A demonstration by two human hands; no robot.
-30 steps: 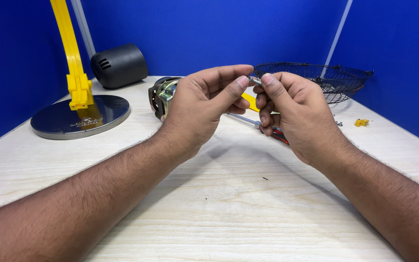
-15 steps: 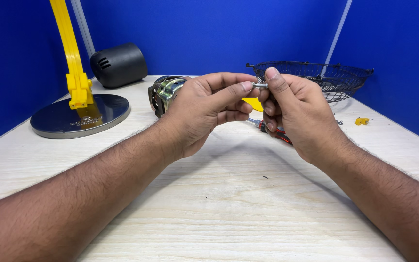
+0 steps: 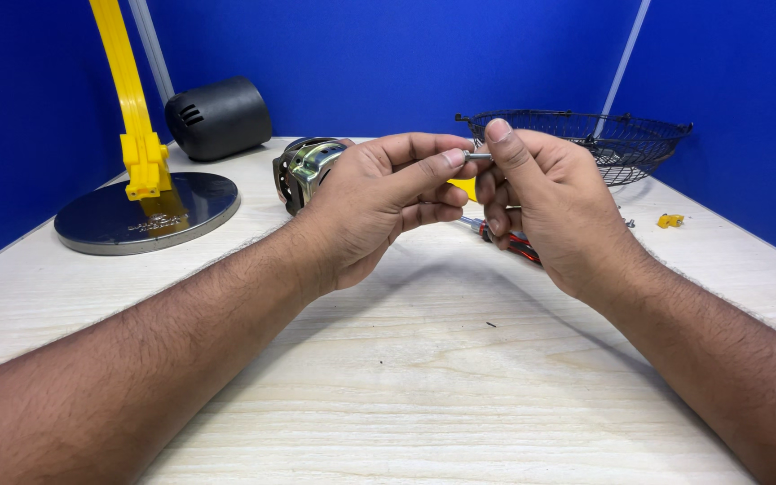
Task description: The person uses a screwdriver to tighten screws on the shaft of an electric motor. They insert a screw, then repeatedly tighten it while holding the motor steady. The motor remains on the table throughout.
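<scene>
Here, your left hand (image 3: 379, 202) and right hand (image 3: 545, 202) are pinching a small metal screw (image 3: 478, 156) between fingertips, its long axis running hand to hand.

Both hands (image 3: 469, 193) slightly higher and closer together than before, fingertips (image 3: 453, 158) now meeting on the small metal screw (image 3: 478, 155).

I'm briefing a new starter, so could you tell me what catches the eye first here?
Two hands meet at centre, the left hand and right hand pinching a small metal pin between them. A yellow post rises from a round base at left; a wire basket sits far right.
</scene>
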